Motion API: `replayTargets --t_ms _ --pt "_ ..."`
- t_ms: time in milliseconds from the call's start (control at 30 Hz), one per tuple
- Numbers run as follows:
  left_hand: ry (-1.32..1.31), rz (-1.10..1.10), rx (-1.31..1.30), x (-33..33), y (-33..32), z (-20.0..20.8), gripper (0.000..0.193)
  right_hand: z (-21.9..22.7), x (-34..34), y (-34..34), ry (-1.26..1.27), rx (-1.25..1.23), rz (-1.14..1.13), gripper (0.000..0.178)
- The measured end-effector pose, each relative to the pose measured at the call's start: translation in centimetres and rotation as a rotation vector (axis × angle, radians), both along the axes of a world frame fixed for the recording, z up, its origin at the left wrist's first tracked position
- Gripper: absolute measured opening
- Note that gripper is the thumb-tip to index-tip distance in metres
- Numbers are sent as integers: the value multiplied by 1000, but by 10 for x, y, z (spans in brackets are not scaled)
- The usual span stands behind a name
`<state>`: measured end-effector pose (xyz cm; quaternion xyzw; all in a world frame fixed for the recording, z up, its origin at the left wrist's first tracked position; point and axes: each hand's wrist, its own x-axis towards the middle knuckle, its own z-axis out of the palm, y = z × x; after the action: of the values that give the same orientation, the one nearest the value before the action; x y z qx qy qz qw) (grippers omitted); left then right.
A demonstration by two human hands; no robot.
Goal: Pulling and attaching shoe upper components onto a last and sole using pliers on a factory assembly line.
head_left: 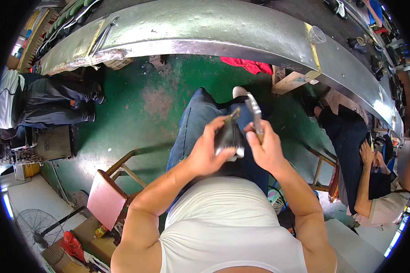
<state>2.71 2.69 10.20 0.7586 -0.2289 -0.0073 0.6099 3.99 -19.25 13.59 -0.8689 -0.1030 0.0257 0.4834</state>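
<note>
Above my lap, my left hand (208,152) is wrapped round a black leather shoe (228,135). Its surface is glossy, with a brassy bit at the far end and a whitish edge near my thumb; motion blurs the details. My right hand (266,146) grips a metal hand tool (255,111), its long silvery part pointing away from me and a brownish end showing between the fingers. The blur hides its exact kind. The tool is just right of the shoe, with a small gap between them.
A long metal-edged bench (191,27) curves across in front, with a clear plastic cup (316,34) on it. Red cloth (248,65) lies beneath. A pink-topped stool (105,199) and fan (38,232) stand left. One person (54,98) stands left; another (351,150) sits right.
</note>
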Motion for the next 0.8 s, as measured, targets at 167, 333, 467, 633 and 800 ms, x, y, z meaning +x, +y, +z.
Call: replayTargets --t_ms 167,333,467,633,800 --pt "278 36 85 48 -6 -8 88 35 -30 -41 362 28 147 34" --pt "252 -177 146 61 -11 -8 101 37 -24 -44 406 -226 355 51" --pt "228 -169 171 60 -23 -13 102 40 -14 -43 321 -363 366 45" --pt "401 -210 51 61 -31 -19 98 62 20 -33 722 -386 422 30" --pt "334 -172 166 56 -30 -20 98 41 19 -39 569 -487 433 25"
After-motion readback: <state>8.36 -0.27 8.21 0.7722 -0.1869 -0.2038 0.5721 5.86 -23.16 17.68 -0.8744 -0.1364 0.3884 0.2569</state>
